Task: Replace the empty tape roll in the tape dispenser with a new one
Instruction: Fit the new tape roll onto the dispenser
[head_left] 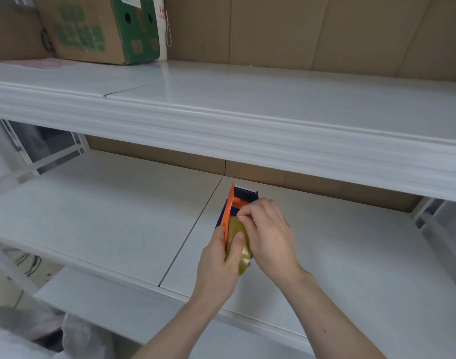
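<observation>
An orange and dark blue tape dispenser (pixel 230 206) is held above the lower white shelf (pixel 118 216), its cutter end pointing away from me. A yellowish clear tape roll (pixel 238 238) sits in it against the orange side plate. My left hand (pixel 218 265) grips the dispenser and roll from below, thumb on the roll's face. My right hand (pixel 269 231) covers the roll's right side, and its fingertips pinch at the top edge of the roll. Whether a tape end is lifted is hidden by the fingers.
A second white shelf (pixel 247 112) runs overhead across the view, with a brown and green cardboard box (pixel 97 29) at its back left. Cardboard sheets line the wall behind. Bags and clutter lie on the floor at the lower left.
</observation>
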